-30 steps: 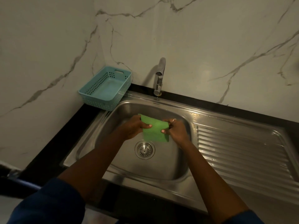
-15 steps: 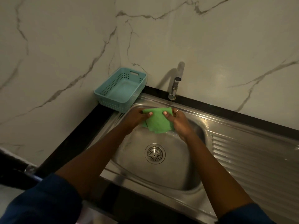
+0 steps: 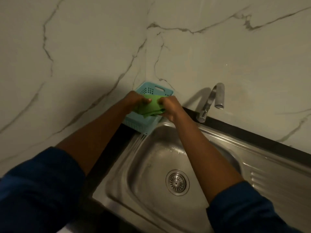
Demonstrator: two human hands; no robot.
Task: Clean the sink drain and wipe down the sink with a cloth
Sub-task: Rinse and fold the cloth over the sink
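A green cloth (image 3: 152, 107) is folded between both hands above the light blue basket (image 3: 142, 122) in the counter's back left corner. My left hand (image 3: 137, 100) pinches its left edge and my right hand (image 3: 170, 105) grips its right side. The steel sink (image 3: 151, 165) lies below and to the right of the hands. Its round drain strainer (image 3: 177, 182) shows at the bottom of the bowl, partly beside my right forearm. Water drops glisten on the bowl's back wall.
A chrome tap (image 3: 212, 101) stands at the back rim, its spout turned right. The ribbed draining board (image 3: 277, 179) runs off to the right. White marble walls meet in the corner behind the basket. A black counter strip (image 3: 252, 133) edges the sink.
Both hands have carried the cloth up out of the bowl and to the back left, from above the drain to over the basket. The cloth is more folded now.
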